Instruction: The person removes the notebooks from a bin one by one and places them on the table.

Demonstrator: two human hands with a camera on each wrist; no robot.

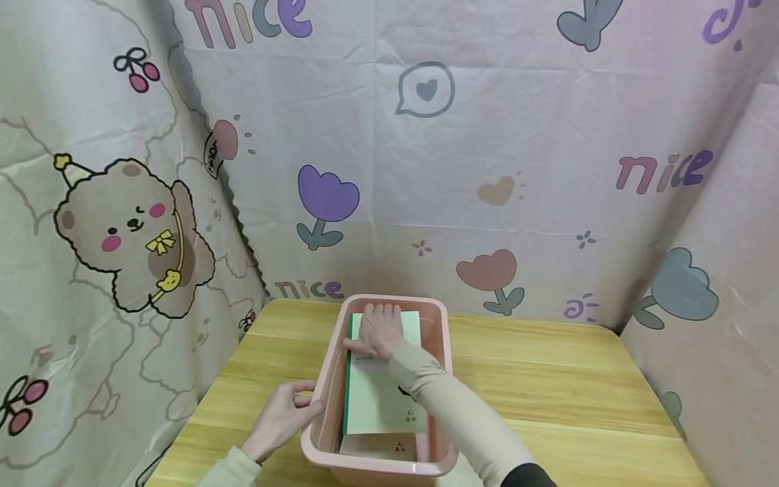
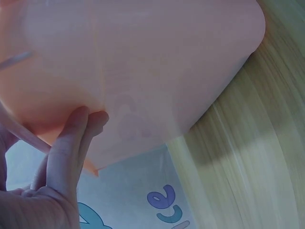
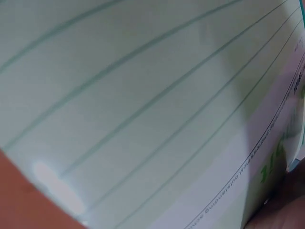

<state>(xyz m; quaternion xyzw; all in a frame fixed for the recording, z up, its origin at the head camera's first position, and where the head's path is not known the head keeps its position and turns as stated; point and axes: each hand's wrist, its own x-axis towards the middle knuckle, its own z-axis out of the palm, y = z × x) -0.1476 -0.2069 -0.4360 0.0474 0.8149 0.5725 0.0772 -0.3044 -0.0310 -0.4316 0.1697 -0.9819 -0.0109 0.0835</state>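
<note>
On the tabletop (image 1: 548, 399), left fingers (image 2: 66, 143) pinch the bin rim (image 1: 377, 465), seemingly to steady it, while right fingers (image 1: 379, 319) lie over the notebook (image 1: 377, 406) inside, their grip unclear

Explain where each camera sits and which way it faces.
Head: on the head, facing forward and down at the pink bin; left hand, right hand, sleeves show.
Left wrist: worn there, facing the bin's side; left hand shows.
Right wrist: worn there, facing the green notebook; right hand partly shows.
Head and right wrist share the notebook.
</note>
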